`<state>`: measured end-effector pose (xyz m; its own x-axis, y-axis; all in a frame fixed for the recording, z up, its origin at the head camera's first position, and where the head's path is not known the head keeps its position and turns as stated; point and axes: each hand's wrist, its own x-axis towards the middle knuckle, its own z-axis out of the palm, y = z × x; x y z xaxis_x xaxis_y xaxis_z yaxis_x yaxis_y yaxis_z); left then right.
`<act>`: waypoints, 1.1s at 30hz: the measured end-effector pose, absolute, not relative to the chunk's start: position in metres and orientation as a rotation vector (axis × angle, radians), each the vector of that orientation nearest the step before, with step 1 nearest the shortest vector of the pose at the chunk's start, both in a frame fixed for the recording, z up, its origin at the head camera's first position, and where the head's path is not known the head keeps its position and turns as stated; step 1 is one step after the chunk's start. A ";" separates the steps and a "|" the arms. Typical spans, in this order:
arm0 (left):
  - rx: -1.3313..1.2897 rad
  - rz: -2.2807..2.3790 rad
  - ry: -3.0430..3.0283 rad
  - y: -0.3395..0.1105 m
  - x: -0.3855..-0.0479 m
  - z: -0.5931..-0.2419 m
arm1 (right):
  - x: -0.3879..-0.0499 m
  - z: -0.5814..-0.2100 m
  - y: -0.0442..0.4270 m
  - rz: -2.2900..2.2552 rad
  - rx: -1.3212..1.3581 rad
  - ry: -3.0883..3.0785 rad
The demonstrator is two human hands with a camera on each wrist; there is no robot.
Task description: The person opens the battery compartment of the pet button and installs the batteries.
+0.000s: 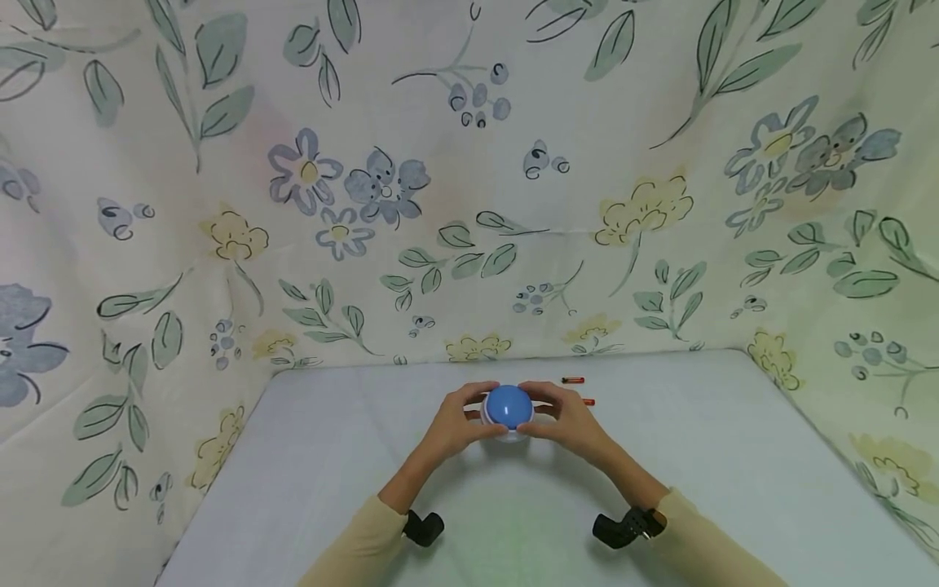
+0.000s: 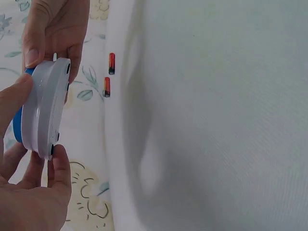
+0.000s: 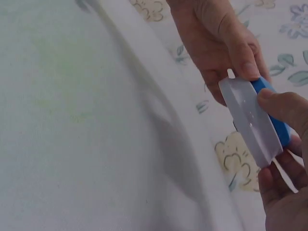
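Head view: blue-topped device (image 1: 509, 406) between opposing fingers (image 1: 475, 391)

A round white device (image 2: 43, 108) with a blue top (image 1: 509, 405) is held raised between fingers (image 2: 61, 171) on both sides

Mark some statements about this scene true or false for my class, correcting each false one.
1. The left grip and right grip both hold the round device. True.
2. Its dome is red. False: it is blue.
3. Two batteries lie on the table. True.
4. The cloth behind the table is plain. False: it has flowers and leaves.
5. The batteries touch each other. False: a gap separates them.
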<state>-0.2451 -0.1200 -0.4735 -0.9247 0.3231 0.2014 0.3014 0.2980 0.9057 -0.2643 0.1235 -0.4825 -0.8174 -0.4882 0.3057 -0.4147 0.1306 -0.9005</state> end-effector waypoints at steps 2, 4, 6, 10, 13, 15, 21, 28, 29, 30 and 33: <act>0.603 1.728 2.517 -0.120 -0.242 -0.470 | -0.261 -0.481 0.123 -1.814 -0.939 2.313; 0.611 1.722 2.517 -0.119 -0.239 -0.467 | -0.258 -0.480 0.122 -1.823 -0.954 2.314; 0.631 1.715 2.525 -0.118 -0.236 -0.465 | -0.254 -0.479 0.121 -1.832 -0.965 2.312; 0.646 1.697 2.552 -0.119 -0.232 -0.466 | -0.249 -0.478 0.121 -1.817 -0.960 2.321; 0.668 1.691 2.570 -0.121 -0.230 -0.467 | -0.247 -0.478 0.121 -1.801 -0.973 2.321; 0.683 1.693 2.579 -0.122 -0.229 -0.468 | -0.245 -0.479 0.122 -1.796 -1.000 2.313; 0.674 1.709 2.582 -0.124 -0.225 -0.471 | -0.245 -0.488 0.125 -1.760 -1.028 2.301; 0.671 1.714 2.531 -0.123 -0.219 -0.469 | -0.241 -0.494 0.126 -1.807 -1.056 2.287; 0.676 1.702 2.533 -0.123 -0.219 -0.468 | -0.240 -0.494 0.126 -1.822 -1.070 2.285; 0.690 1.693 2.534 -0.122 -0.219 -0.468 | -0.239 -0.494 0.126 -1.833 -1.083 2.287; 0.741 1.649 2.547 -0.121 -0.218 -0.466 | -0.238 -0.495 0.125 -1.861 -1.125 2.291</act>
<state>-0.2182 -0.1212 -0.4662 -0.8871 0.3968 0.2357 0.3775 0.3301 0.8652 -0.2380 0.1252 -0.4949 -0.7462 -0.5063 0.4322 -0.5269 0.0524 -0.8483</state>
